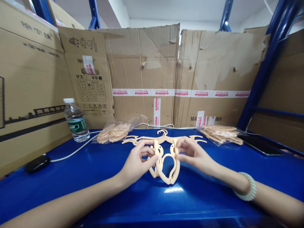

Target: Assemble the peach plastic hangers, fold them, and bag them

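Observation:
Between my hands, just above the blue tabletop, is a cream plastic folding hanger (169,180) with its arms bent into a loop. My left hand (140,158) pinches its left side between thumb and fingers. On the opposite side, the thumb and fingers of my right hand (196,155) are closed on the upright arm. Some curved pieces overlap behind my left fingers, and I cannot tell whether they belong to a second hanger. Just beyond, unfolded cream hangers (144,138) lie on the table, hooks toward the back.
Clear bags of folded hangers lie at back left (112,133) and back right (222,134). A water bottle (76,122), a black mouse-like object (38,163) with a white cable, and a dark phone or tablet (261,145) flank them. Cardboard sheets (142,76) wall the back.

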Demonstrator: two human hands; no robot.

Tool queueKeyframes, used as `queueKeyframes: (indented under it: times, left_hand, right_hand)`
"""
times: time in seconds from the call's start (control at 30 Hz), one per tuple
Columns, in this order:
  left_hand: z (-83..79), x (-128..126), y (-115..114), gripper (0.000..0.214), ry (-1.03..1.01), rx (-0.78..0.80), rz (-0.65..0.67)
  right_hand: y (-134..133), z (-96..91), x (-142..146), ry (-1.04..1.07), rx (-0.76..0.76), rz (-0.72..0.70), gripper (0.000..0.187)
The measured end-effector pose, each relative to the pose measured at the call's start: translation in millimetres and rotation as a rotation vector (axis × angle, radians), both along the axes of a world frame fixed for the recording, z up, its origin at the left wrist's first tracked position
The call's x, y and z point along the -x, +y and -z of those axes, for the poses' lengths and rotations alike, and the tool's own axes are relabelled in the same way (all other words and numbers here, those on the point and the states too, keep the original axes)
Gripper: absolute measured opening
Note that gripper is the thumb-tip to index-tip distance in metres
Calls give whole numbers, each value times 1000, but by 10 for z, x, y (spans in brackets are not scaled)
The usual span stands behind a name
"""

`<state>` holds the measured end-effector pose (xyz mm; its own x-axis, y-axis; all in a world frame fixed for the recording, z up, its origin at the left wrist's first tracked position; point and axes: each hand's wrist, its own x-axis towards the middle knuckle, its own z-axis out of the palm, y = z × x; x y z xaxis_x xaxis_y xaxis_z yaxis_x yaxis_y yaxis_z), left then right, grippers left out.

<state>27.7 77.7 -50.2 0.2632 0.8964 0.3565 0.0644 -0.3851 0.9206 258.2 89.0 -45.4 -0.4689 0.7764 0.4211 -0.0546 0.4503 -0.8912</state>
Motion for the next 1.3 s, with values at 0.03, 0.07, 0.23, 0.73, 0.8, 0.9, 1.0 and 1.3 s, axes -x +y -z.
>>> queueKeyframes:
  times: [0.03,0.07,0.23,0.73,0.8,0.9,1.0,1.3]
  left_hand:
    - [3,-1,-1,40,9,-10,-4]
    - [4,-1,0,37,14,-20,-10]
    - [-2,2,-37,19,-2,-118,-50]
    - [-2,-70,-175,8,99,-187,54]
    - [19,-52,-144,9,86,-162,44]
    - [33,-34,-120,9,89,-120,40]
    - [14,-34,-140,7,139,-141,42]
    - [-50,-16,-228,26,285,-235,108]
  right_hand:
    - [-48,3,28,-68,-17,-60,21]
    - [-92,6,47,-135,-32,-108,17]
    - [-152,53,49,-217,-9,-159,21]
    - [-214,58,107,-178,-6,-145,21]
    - [-217,56,96,-174,-29,-124,20]
    - [-230,55,76,-188,-71,-82,20]
    - [-245,43,58,-220,-103,-74,20]
    - [-242,37,11,-260,-227,-80,19]
